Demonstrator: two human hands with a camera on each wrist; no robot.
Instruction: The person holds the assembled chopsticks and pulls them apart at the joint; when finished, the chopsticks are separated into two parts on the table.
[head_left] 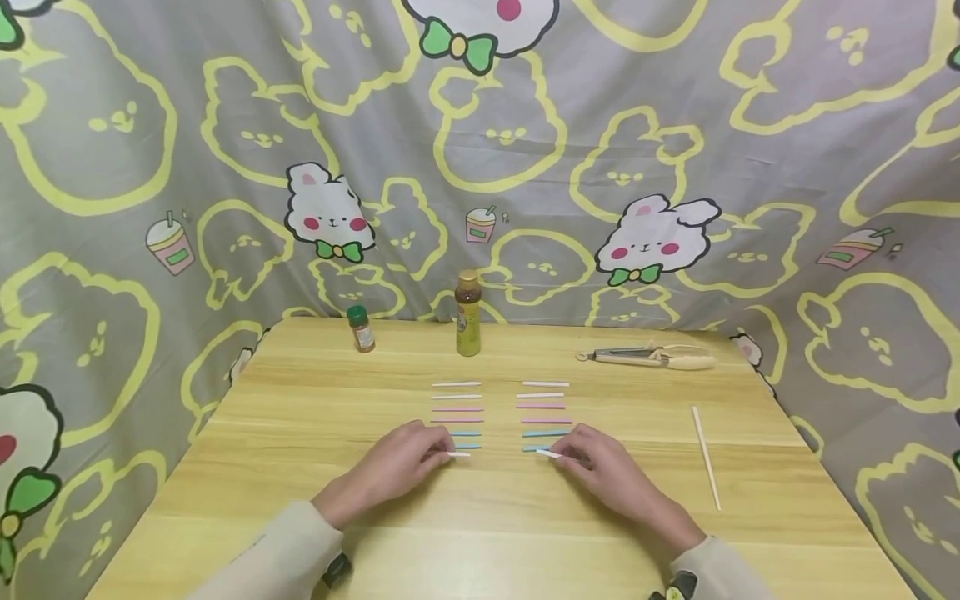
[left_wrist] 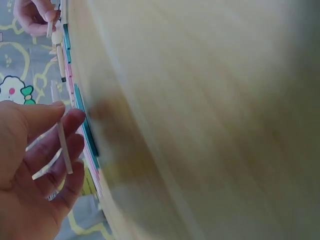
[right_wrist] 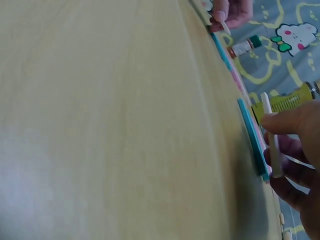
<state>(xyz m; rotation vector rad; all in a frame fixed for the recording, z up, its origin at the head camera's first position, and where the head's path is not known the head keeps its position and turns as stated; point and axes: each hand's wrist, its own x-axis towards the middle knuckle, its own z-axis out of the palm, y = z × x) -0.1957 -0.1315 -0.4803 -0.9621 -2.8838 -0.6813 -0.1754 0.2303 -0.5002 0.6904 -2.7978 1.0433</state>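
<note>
My left hand (head_left: 397, 461) pinches a short white stick (left_wrist: 64, 150) between thumb and fingertips, just above the table in front of the left column of sticks. Opposite it, my right hand (head_left: 613, 468) pinches another short white stick (right_wrist: 274, 155), close to the right column. Both columns run the same way from front to back: blue sticks (head_left: 545, 432), pink sticks (head_left: 457, 409), then white sticks (head_left: 545, 384), all lying roughly crosswise. The left hand's fingers partly cover the blue sticks on that side. A longer white stick (head_left: 707, 458) lies apart at the right.
Along the wooden table's (head_left: 480, 533) back edge stand a small green-capped jar (head_left: 362, 330) and a taller bottle (head_left: 468, 317) with a yellowish label. Metal tongs (head_left: 645, 357) with cream tips lie at the back right. A patterned curtain (head_left: 525, 167) hangs behind and at both sides.
</note>
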